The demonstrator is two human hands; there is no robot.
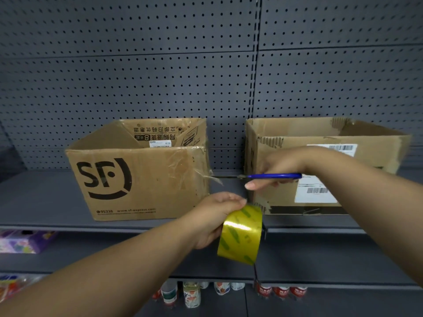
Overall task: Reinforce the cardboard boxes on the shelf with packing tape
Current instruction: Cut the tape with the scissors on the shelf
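Grey pegboard (137, 65) backs a grey shelf (45, 197) carrying two open cardboard boxes side by side but apart. At left stands the SF box (137, 179), clear tape crinkled over its right front corner. Just below that corner, the left hand (215, 216) is curled round a yellowish tape roll (240, 236), held in front of the shelf edge. Blue-handled scissors (272, 176) lie level between the boxes, blades at a loose tape strand off the corner, gripped by the right hand (281, 170). Behind it sits the labelled box (375, 152). Hands are apart.
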